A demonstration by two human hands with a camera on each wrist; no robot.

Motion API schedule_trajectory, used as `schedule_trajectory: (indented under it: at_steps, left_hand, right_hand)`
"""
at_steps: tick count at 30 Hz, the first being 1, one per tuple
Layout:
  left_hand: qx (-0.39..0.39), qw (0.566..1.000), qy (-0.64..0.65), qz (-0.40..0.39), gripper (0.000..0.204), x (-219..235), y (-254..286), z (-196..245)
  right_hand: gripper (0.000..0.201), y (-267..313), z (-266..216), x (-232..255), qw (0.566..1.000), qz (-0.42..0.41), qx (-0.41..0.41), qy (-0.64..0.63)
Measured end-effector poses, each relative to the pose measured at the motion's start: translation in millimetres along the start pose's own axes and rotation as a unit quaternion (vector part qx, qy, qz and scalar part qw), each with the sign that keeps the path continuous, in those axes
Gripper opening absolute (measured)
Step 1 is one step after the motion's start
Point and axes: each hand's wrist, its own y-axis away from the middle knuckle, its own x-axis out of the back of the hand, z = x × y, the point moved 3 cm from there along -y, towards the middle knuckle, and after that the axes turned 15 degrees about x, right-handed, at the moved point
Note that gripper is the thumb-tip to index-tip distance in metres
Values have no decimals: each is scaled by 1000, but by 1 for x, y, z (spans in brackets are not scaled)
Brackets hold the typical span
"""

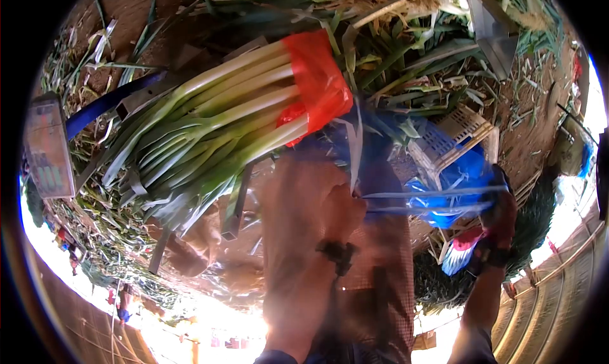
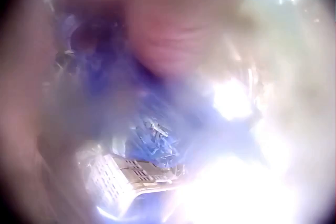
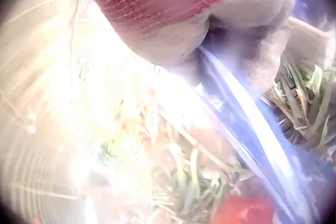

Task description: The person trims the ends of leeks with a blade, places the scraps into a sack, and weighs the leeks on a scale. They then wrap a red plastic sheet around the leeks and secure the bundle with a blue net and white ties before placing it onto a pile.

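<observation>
A bundle of long green onions [image 1: 222, 104] lies at a slant on a metal stand, its white ends wrapped in red plastic [image 1: 317, 78]. The bare left hand [image 1: 344, 213], blurred, is curled round one end of pale plastic strips [image 1: 425, 202] in front of the lap. Out to the right, the gloved right hand [image 1: 499, 215] grips the other end, so the strips stretch between both hands. In the right wrist view the glove's curled fingers [image 3: 236, 40] pinch the strips [image 3: 252, 113]. The left wrist view is badly blurred, with fingers [image 2: 168, 45] at the top.
A cream plastic crate [image 1: 453, 142] with blue plastic [image 1: 460, 173] stands between the strips and a heap of loose onion leaves [image 1: 412, 59]. A metal post [image 1: 491, 31] rises at the upper right. At the far left stands a box-like piece [image 1: 49, 148] beside a blue bar [image 1: 114, 102].
</observation>
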Motion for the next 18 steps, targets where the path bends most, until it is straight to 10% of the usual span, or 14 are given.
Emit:
schedule_trajectory:
  at_steps: [5, 8, 11, 13, 16, 18]
  left_hand:
    - [-111, 986, 109, 64, 26, -5, 2, -1]
    - [-166, 968, 166, 92, 25, -15, 3, -7]
    - [-192, 958, 187, 99, 24, -37, -8, -23]
    - [-58, 900, 390, -186, 29, -62, -38, -49]
    - [-123, 939, 278, -163, 33, -30, -33, -35]
    - [-30, 901, 344, -261, 34, -40, -36, -33]
  right_hand:
    - [14, -11, -74, 10, 958, -220, -171, 63]
    - [16, -27, -49, 23, 901, -236, -192, 309]
    - [12, -34, -28, 0, 906, -230, -235, 267]
    - [9, -40, 8, 10, 913, -181, -237, 278]
    - [13, -62, 32, -1, 892, -261, -251, 270]
    - [15, -84, 53, -8, 900, -233, -287, 231]
